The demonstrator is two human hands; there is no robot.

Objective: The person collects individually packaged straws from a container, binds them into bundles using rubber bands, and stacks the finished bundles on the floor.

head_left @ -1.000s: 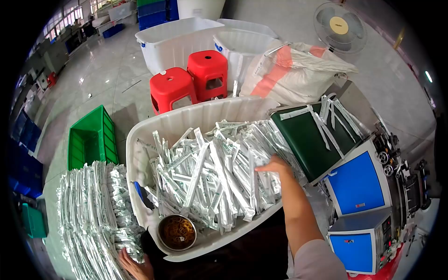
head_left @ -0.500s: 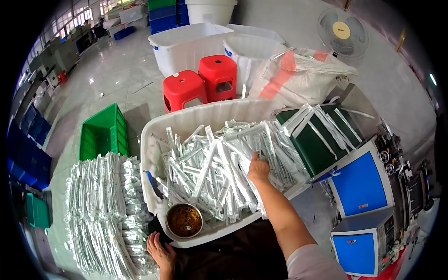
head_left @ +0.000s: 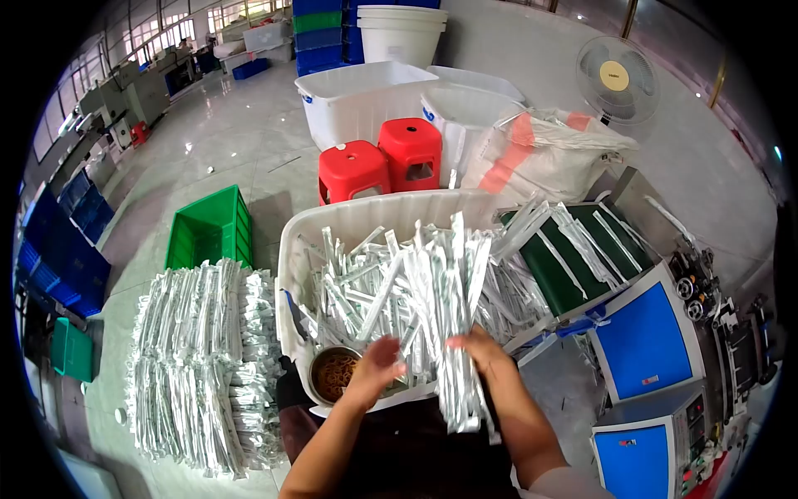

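My right hand (head_left: 485,351) is closed around a bundle of long, slim silver-white wrapped packets (head_left: 457,382), held upright over the near edge of the white plastic tub (head_left: 293,241). To the left of the bundle, my left hand (head_left: 376,372) hovers apart from it with fingers extended, holding nothing, slightly blurred. Many loose packets (head_left: 366,291) of the same kind lie criss-cross in the tub. A metal bowl of rubber bands (head_left: 336,373) sits in the tub's near left corner, close to my left hand.
Tied stacks of packets (head_left: 187,358) stand on the left, before a green crate (head_left: 243,224). A green conveyor belt (head_left: 553,274) with packets meets the tub's right side, beside a blue-panelled machine (head_left: 644,337). Red stools (head_left: 355,170), a woven sack (head_left: 544,150) and a fan (head_left: 615,76) are beyond.
My right hand has lifted a bundle of packets out of the pile and drawn it toward me. My left hand has risen from beside the tub toward the bundle. The view has shifted.
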